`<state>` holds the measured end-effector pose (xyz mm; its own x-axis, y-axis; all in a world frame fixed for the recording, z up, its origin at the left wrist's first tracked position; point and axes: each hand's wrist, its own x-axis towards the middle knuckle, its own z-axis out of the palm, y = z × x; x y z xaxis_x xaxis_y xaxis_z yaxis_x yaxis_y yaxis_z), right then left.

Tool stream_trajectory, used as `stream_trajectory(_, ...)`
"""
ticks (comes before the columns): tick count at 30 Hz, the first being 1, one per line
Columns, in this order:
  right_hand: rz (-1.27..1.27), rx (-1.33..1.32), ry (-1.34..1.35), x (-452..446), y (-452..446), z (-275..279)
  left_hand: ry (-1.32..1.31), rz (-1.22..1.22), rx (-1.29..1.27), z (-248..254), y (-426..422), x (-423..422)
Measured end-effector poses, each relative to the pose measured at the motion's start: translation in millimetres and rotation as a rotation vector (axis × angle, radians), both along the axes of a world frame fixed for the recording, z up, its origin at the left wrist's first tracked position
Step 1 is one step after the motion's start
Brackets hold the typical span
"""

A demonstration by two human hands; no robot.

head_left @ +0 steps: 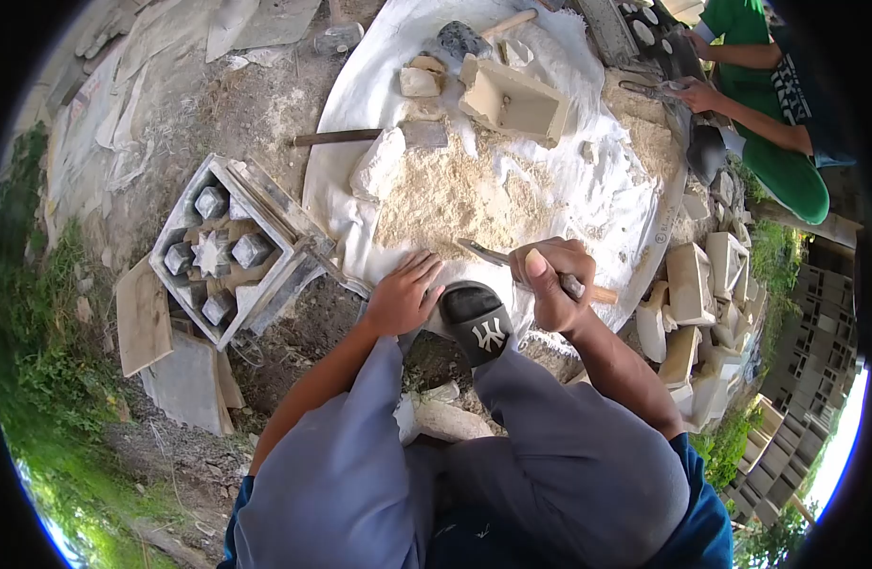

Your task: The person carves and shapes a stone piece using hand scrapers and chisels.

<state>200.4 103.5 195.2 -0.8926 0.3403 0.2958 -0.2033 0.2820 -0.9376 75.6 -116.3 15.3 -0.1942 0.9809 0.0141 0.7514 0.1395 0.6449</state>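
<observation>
My right hand (552, 282) is wrapped around a hand tool with a curved metal blade (483, 250) and a pale wooden handle end (604, 296). The blade points left, over the near edge of the white sheet (360, 248). My left hand (403, 292) lies with its fingers stretched forward at the sheet's near edge and holds nothing that I can see. Between my hands is my foot in a black slide sandal (477, 322). Beyond them, pale crumbly powder (464, 194) is spread on the sheet.
Left stands a square mould (220, 251) with a star centre and blocks. A long-handled tool (346, 137), a hollow box-shaped block (514, 100) and a dark stone (462, 40) occupy the sheet. Cast pieces (690, 284) are piled right. Another person (772, 95) works at upper right.
</observation>
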Motion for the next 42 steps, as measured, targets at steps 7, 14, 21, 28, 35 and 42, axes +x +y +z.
stream_trajectory(7,-0.051,-0.047,0.006,0.3,-4.8,-8.8,0.008,-0.001,0.005,0.2,-0.1,-0.3)
stream_trajectory(14,-0.026,0.037,-0.005,8.4,2.5,-26.2,-0.015,0.011,0.005,4.1,3.2,-0.4)
stream_trajectory(21,0.013,0.043,0.039,-1.2,-10.0,-14.6,-0.003,0.007,0.0,2.7,-1.3,0.9)
stream_trajectory(28,0.043,0.029,0.023,4.4,-8.1,-13.3,-0.028,0.02,0.023,5.3,-0.7,0.1)
stream_trajectory(35,0.046,0.031,0.058,4.3,-11.1,-1.1,-0.012,0.019,0.026,3.0,-2.6,-1.0)
stream_trajectory(42,0.03,-0.058,0.078,2.2,-9.5,21.7,-0.008,0.006,0.01,4.3,-2.7,0.2)
